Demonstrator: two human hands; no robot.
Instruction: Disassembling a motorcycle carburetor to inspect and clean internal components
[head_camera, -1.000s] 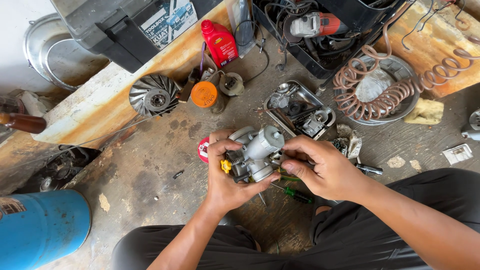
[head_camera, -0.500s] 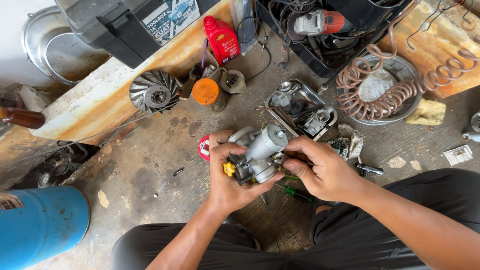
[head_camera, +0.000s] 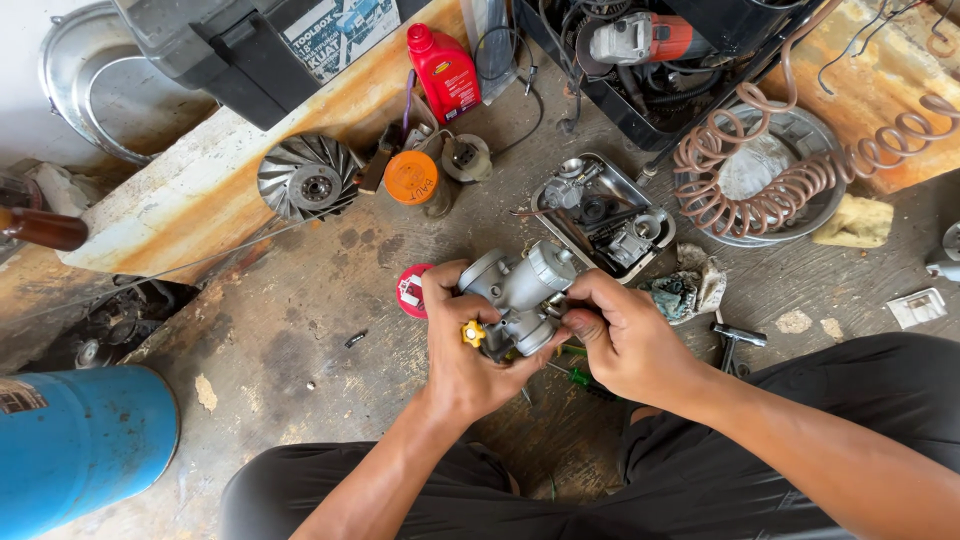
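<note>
Head view: left hand (head_camera: 465, 355) and right hand (head_camera: 625, 340) both clamped round grey metal carburettor (head_camera: 520, 290), fingers curled tight, held over stained concrete floor (head_camera: 300, 330). At twelve o'clock, metal tray (head_camera: 655, 215) of parts; at ten, finned rotor (head_camera: 308, 180).

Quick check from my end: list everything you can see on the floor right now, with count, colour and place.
carburetor: one, grey metal with a yellow knob, held in both hands
metal tray: one, silver, holding small parts, just behind the hands
coiled hose: one, brownish, right rear
bottle: one, red, rear centre
fan wheel: one, silver, left rear
cylinder: one, blue, near left
rag: one, dirty, beside the tray
left hand: grips the carburetor
right hand: grips the carburetor
</note>
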